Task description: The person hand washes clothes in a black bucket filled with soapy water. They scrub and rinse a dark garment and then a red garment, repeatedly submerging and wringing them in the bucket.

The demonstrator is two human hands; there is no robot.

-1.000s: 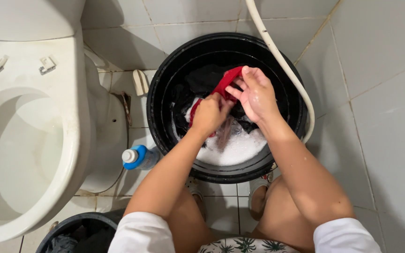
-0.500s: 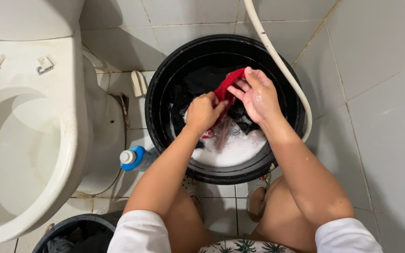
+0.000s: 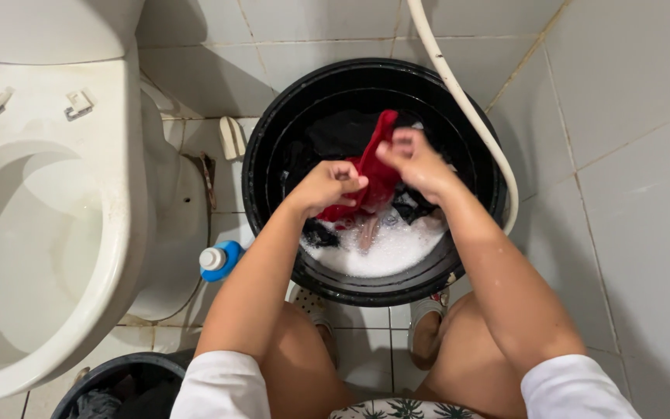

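A black round basin (image 3: pixel 273 132) stands on the tiled floor in front of me, with soapy white foam (image 3: pixel 385 252) and dark clothes in it. Over the basin both my hands grip a wet red garment (image 3: pixel 372 174). My left hand (image 3: pixel 327 185) is fisted on its lower left part. My right hand (image 3: pixel 412 159) clutches its upper right part, fingers curled. The two hands are close together, with the cloth bunched between them.
A white toilet (image 3: pixel 56 225) fills the left side. A blue bottle with a white cap (image 3: pixel 219 260) lies between toilet and basin. A white hose (image 3: pixel 467 109) runs over the basin's right rim. Another dark bucket (image 3: pixel 110 384) sits bottom left. Tiled wall rises on the right.
Both hands have closed tighter on the red garment and drawn nearer each other; the right hand went from spread fingers to a fist. The cloth is lifted higher out of the foam.
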